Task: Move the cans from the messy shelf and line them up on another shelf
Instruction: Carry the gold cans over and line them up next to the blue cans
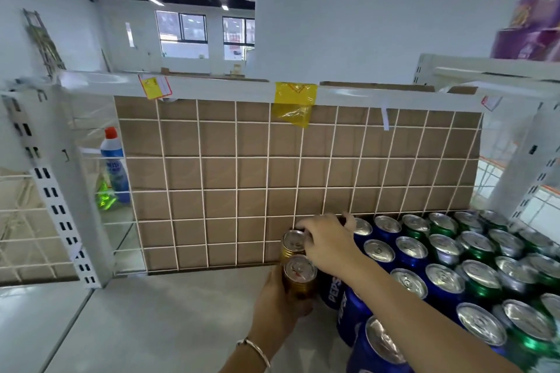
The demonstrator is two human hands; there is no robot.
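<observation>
Standing in left grip (276,300), front can (299,275); under right grip (328,241), rear can (292,242).

I see two gold cans, the front gold can (300,277) and the back gold can (294,244). Both have shiny silver tops. Right beside them, the blue cans (331,291) have white letters on their sides and silver tops too. Farther right, the green cans (481,251) are bright green with the same silver tops. The shelf (181,312) is a pale grey-white. At its back, brown cardboard (218,172) shows through a white wire grid (236,157), which makes a pattern of squares. A piece of yellow tape (294,103) hangs at the top. The bottle (114,166) is blue and white with an orange-red cap. A purple pack (530,18) is up on the right. The bracelet (256,350) on my left wrist is silver.
</observation>
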